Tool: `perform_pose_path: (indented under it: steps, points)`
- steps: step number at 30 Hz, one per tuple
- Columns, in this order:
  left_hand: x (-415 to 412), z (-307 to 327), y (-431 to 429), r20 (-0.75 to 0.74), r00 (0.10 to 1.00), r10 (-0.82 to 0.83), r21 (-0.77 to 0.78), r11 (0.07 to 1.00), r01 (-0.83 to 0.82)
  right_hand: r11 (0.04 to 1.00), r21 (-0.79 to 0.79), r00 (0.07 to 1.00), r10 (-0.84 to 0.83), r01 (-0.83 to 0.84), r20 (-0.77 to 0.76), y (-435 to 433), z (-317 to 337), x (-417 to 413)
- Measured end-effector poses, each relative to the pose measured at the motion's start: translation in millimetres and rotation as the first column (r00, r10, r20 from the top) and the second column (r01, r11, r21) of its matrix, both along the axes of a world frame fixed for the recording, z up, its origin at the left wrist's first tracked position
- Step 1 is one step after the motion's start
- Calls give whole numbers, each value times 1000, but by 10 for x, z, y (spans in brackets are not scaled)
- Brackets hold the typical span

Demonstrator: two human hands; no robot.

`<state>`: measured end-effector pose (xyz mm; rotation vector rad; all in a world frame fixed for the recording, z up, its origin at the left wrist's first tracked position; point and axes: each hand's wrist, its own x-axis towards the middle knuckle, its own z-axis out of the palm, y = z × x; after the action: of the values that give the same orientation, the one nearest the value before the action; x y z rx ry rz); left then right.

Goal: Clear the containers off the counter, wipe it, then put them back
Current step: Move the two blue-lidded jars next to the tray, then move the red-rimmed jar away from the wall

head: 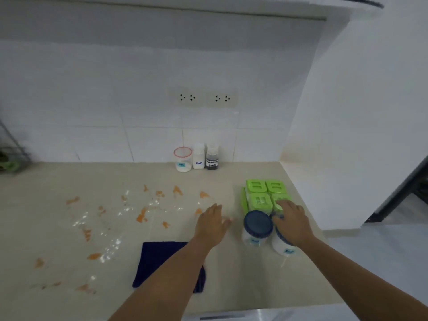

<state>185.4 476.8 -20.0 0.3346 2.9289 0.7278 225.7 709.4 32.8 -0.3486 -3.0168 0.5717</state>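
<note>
On the beige counter (58,239), orange smears and white powder (139,216) spread over the left and middle. A dark blue cloth (159,260) lies near the front edge, partly under my left forearm. At the right stand two white jars with dark blue lids; my right hand (293,222) rests on top of the right jar (283,246), beside the left jar (257,228). Behind them sits a set of green-lidded containers (264,193). My left hand (212,224) hovers open over the counter, holding nothing. By the back wall stand a red-rimmed jar (183,158), a salt bottle (198,156) and a dark bottle (212,157).
A white tiled wall with two double sockets (203,98) backs the counter. A wire rack (14,156) stands at the far left. The counter ends at the right beside a white wall, with floor and a dark door frame (398,193) beyond.
</note>
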Motion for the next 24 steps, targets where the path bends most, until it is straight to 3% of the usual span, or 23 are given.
perform_pose_path:
  steps: [4, 9, 15, 24]
  points:
    - [-99, -73, -553, 9, 984, 179, -58, 982, -178, 991, 70, 994, 112, -112, 7, -390, -2, -250]
    - [-288, -121, -1120, 45, 964, 261, -133, 958, -253, 956, 135, 964, 253, -261, 78, -1019, -42, -619]
    - [-814, -172, -1537, 111, 953, 283, -204, 945, -257, 892, 214, 916, 375, -398, 143, -1748, -73, -1337]
    - [-1846, -328, -1746, 113, 970, 216, -263, 948, -181, 879, 252, 914, 383, -404, 130, -2488, -15, -2588]
